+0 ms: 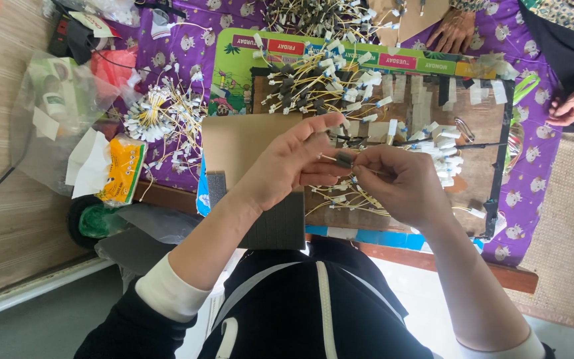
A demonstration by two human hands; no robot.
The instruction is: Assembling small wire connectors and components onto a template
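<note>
Left hand [287, 166]: pinching a small dark connector [344, 159] by its thin wire, above the tabletop [479, 133].
Right hand [403, 183]: fingertips meeting the same connector.
Behind: heap of yellow-wired pieces [320, 83].
Left side: bundled wires [161, 113], tissue pack [117, 169].
Far right: another person's hand [573, 106].

Soft, even daylight is filling the scene, bright without being harsh. Shadows are staying faint: the left hand [280, 169] is casting only a pale, blurred shade onto the brown cardboard sheet [237, 143] beneath it. The clear plastic bags [54, 100] at the left are catching a mild sheen, and the pale floor strip [28, 289] is showing a gentle brightness. Colours are looking saturated. The wide lens is bending straight lines near the borders, so the table [433, 256] edge is curving. The centre is looking sharp; the small wired pieces [327, 80] farther up are softening slightly.
</note>
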